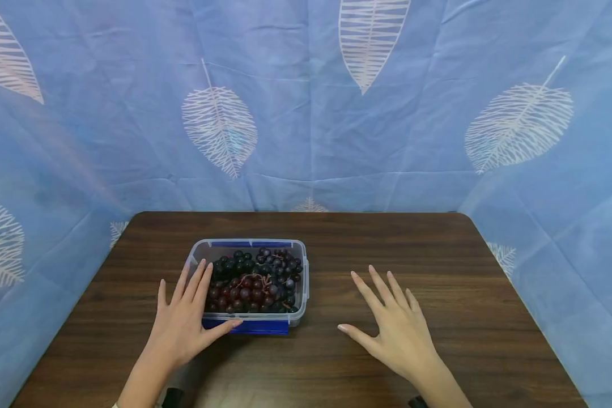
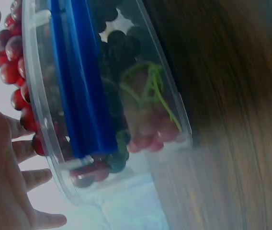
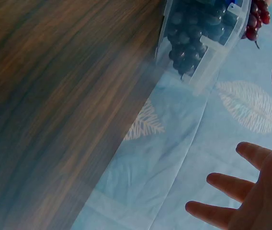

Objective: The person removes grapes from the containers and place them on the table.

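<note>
- Grapes (image 1: pixel 255 280), dark purple and red, fill a clear plastic container (image 1: pixel 300 266) with blue clasps, set left of centre on a dark wooden table (image 1: pixel 438 272).
- Left hand (image 1: pixel 183 323) lies flat at the container's near left corner, fingers straight along its side and thumb stretched across the near blue clasp (image 1: pixel 250 327); it appears to touch rather than grasp.
- Right hand (image 1: pixel 395 326) rests spread on the table, well apart from the container, holding nothing.
- Blue leaf-print cloth (image 1: pixel 306 113) hangs behind.
</note>
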`<action>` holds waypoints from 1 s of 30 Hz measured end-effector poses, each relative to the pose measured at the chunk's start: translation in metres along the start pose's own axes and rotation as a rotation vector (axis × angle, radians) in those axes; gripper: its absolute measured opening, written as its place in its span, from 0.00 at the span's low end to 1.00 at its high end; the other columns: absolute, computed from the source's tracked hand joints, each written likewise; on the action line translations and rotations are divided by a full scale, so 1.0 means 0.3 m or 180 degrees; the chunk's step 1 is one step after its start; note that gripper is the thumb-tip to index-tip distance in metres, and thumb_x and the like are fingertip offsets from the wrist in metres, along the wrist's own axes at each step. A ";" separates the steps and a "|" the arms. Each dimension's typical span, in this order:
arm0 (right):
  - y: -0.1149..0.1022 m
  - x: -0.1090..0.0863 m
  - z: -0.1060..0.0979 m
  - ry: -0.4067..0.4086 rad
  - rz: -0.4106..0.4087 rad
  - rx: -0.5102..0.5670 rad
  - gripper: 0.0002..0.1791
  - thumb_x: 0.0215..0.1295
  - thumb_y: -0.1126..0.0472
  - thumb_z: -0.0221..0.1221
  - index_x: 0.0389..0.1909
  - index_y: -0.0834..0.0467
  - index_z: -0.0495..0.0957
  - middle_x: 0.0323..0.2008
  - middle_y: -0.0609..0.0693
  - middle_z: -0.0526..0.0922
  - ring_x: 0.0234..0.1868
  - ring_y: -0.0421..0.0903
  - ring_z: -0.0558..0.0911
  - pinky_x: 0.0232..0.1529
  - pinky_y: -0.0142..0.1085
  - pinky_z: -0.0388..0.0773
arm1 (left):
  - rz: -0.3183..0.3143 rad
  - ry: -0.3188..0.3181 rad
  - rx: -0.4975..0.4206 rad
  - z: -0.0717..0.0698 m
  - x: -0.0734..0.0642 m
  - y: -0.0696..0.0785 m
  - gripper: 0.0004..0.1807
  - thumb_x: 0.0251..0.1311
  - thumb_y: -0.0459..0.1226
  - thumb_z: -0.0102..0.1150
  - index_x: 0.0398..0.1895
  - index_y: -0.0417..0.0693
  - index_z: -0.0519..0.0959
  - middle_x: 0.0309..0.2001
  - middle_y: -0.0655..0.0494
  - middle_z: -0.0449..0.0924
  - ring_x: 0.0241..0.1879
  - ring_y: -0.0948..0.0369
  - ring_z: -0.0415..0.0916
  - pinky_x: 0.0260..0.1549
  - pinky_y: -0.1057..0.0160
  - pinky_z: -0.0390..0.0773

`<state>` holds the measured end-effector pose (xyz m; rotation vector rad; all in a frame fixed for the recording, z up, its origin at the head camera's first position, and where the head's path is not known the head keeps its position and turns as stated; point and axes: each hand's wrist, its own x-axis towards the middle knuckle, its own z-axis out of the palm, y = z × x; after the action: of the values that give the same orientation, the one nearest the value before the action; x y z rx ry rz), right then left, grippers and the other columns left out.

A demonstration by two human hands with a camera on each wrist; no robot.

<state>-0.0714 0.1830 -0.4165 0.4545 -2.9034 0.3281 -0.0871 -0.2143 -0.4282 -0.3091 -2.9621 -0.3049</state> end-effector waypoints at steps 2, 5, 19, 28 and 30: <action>-0.008 0.008 0.002 0.0015 -0.0060 -0.0013 0.51 0.65 0.24 0.59 0.85 0.37 0.54 0.83 0.55 0.60 0.79 0.68 0.64 0.67 0.75 0.67 | 0.0014 0.0001 0.0047 0.001 0.005 -0.011 0.67 0.54 0.76 0.60 0.86 0.44 0.50 0.84 0.41 0.52 0.83 0.38 0.45 0.73 0.20 0.40; -0.021 0.023 0.003 -0.0002 -0.0125 0.0008 0.51 0.66 0.24 0.59 0.85 0.37 0.55 0.83 0.55 0.60 0.79 0.68 0.64 0.67 0.75 0.67 | 0.0066 0.0067 0.0092 0.003 0.011 -0.028 0.67 0.54 0.77 0.60 0.86 0.45 0.51 0.84 0.40 0.53 0.83 0.38 0.46 0.72 0.20 0.42; -0.120 0.149 0.043 -0.0122 -0.0740 0.0368 0.52 0.65 0.28 0.63 0.84 0.44 0.57 0.82 0.57 0.60 0.79 0.66 0.65 0.67 0.69 0.71 | 0.0111 -0.0067 -0.0104 0.014 0.032 -0.140 0.68 0.55 0.74 0.63 0.86 0.43 0.48 0.85 0.41 0.48 0.83 0.37 0.44 0.72 0.19 0.41; -0.198 0.239 0.057 -0.0215 -0.1215 0.0528 0.48 0.71 0.35 0.63 0.84 0.51 0.59 0.79 0.62 0.65 0.78 0.64 0.67 0.70 0.63 0.73 | 0.0070 -0.0314 -0.0093 0.027 0.048 -0.161 0.70 0.55 0.74 0.61 0.85 0.36 0.47 0.85 0.37 0.47 0.83 0.38 0.46 0.75 0.24 0.43; -0.219 0.262 0.060 -0.0211 -0.1338 0.0528 0.47 0.72 0.36 0.63 0.84 0.52 0.59 0.79 0.62 0.65 0.78 0.64 0.68 0.71 0.60 0.72 | 0.0076 -0.0313 -0.0098 0.031 0.050 -0.163 0.71 0.55 0.74 0.62 0.85 0.36 0.46 0.85 0.36 0.47 0.83 0.38 0.46 0.75 0.25 0.43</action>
<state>-0.1265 0.0957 -0.4047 1.0964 -2.7542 0.4935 -0.1135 -0.2564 -0.4437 -0.3733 -3.0500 -0.3425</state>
